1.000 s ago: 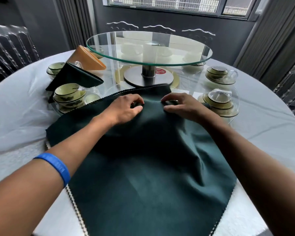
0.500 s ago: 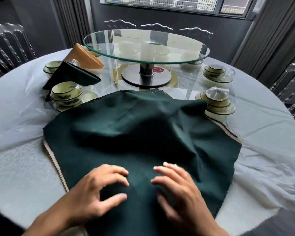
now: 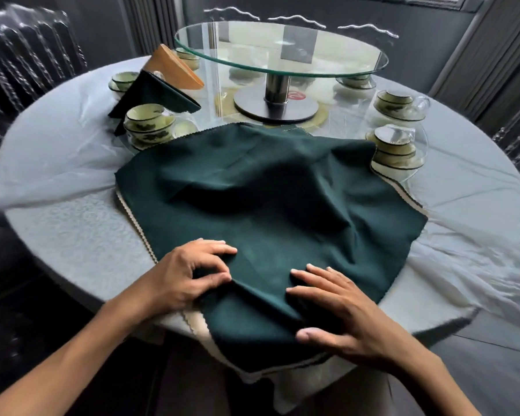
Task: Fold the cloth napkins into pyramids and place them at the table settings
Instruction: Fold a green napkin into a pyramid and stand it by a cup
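Nearest, at the round table's front edge: left hand on the dark green napkin, fingers curled, thumb and fingertips pinching up a small ridge of cloth. Just beside it, right hand resting on the same cloth with fingers spread and slightly bent, thumb pressed low against the hanging corner (a raised crease running between the two hands). Spread as a diamond, near corner draped over the table edge, far corner reaching the base of the glass turntable. Matte, deep green, rumpled, with a shadowed hollow and soft folds across the middle; scalloped edges, a pale cream layer peeking out underneath along both sides. Farther left, a stack of green-patterned bowls, then a folded dark green napkin and a folded orange one behind it. Farther right, more stacked bowls touching the napkin's edge.
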`<state>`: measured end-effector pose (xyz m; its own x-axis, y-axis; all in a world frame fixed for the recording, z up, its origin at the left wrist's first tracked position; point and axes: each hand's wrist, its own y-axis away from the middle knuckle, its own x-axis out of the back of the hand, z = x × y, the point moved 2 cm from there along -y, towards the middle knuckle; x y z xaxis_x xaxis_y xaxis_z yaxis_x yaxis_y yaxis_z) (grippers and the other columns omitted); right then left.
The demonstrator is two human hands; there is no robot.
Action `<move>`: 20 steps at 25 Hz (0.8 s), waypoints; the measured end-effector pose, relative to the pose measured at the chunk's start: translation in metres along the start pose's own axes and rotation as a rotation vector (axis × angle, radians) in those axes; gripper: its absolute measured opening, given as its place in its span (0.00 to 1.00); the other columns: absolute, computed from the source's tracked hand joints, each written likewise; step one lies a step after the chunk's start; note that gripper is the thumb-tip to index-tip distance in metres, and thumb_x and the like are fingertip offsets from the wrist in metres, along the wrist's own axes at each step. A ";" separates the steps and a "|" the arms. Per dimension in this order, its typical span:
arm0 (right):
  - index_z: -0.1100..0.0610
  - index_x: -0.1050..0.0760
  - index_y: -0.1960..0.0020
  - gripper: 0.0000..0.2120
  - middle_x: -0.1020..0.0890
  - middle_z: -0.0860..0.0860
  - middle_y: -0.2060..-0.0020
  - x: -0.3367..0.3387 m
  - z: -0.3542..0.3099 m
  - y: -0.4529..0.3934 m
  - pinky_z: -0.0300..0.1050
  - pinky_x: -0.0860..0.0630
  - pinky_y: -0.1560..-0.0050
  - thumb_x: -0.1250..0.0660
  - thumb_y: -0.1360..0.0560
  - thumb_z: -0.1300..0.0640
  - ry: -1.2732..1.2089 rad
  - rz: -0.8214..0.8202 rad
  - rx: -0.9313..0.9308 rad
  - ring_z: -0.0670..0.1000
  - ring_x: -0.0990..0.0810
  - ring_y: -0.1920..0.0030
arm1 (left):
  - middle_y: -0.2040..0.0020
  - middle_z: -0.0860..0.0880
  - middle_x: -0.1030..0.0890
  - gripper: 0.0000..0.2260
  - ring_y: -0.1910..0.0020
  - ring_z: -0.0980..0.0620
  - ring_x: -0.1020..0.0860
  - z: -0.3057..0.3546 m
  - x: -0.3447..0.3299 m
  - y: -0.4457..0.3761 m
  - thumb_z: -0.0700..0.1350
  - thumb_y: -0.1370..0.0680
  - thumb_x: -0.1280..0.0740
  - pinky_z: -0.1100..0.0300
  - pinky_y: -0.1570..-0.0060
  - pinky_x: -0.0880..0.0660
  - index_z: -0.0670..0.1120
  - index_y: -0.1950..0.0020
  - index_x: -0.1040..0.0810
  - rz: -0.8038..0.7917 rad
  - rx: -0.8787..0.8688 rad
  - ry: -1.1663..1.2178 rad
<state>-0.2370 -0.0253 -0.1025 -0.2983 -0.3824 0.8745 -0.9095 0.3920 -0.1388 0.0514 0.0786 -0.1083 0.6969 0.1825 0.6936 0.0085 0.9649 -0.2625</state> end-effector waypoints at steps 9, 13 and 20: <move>0.49 0.25 0.52 0.04 0.21 0.48 0.69 0.045 0.024 0.000 0.51 0.25 0.67 0.37 0.23 0.50 0.050 0.450 -0.248 0.51 0.23 0.68 | 0.69 0.54 0.26 0.12 0.69 0.59 0.27 0.028 0.008 -0.029 0.55 0.21 0.38 0.61 0.66 0.31 0.49 0.58 0.24 0.314 0.119 -0.073; 0.50 0.26 0.55 0.14 0.24 0.51 0.71 0.076 0.007 0.004 0.50 0.28 0.65 0.42 0.23 0.41 -0.033 0.423 -0.266 0.52 0.25 0.69 | 0.69 0.49 0.25 0.12 0.70 0.60 0.30 0.057 0.025 -0.028 0.53 0.19 0.35 0.56 0.67 0.29 0.49 0.60 0.23 0.163 0.105 -0.060; 0.54 0.19 0.58 0.09 0.23 0.45 0.71 0.100 -0.004 0.018 0.36 0.32 0.67 0.32 0.24 0.50 -0.286 -0.024 -0.394 0.41 0.28 0.68 | 0.64 0.42 0.20 0.18 0.65 0.55 0.27 0.069 0.047 -0.010 0.63 0.26 0.34 0.55 0.63 0.30 0.49 0.55 0.18 -0.181 0.270 0.216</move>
<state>-0.2817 -0.0533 -0.0156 -0.3965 -0.5883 0.7047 -0.7545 0.6462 0.1150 0.0348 0.0909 -0.0266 0.8364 -0.0110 0.5480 -0.0242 0.9981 0.0570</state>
